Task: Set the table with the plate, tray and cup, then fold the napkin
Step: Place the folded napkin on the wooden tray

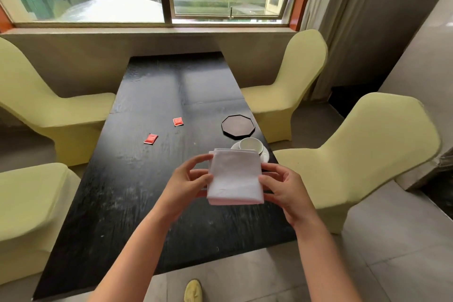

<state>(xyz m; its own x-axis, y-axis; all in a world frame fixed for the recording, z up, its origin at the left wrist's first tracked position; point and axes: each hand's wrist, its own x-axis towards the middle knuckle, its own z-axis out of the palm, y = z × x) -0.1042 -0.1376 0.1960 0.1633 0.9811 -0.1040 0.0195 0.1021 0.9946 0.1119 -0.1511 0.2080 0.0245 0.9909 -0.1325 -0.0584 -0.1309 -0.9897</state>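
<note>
A white folded napkin (234, 176) hangs above the black table (137, 203), held between both hands. My left hand (187, 186) grips its left edge and my right hand (284, 189) grips its right edge. Just behind the napkin a white cup (251, 144) rests on a white plate (265, 155), which the napkin partly hides. Farther back, near the table's right edge, lies a dark octagonal tray (238, 125).
Two red sachets (151, 139) (178, 121) lie on the table's middle. Yellow-green covered chairs (355, 154) stand on both sides of the table. A window sill and window are beyond the far end. A yellow shoe (193, 290) shows on the floor below.
</note>
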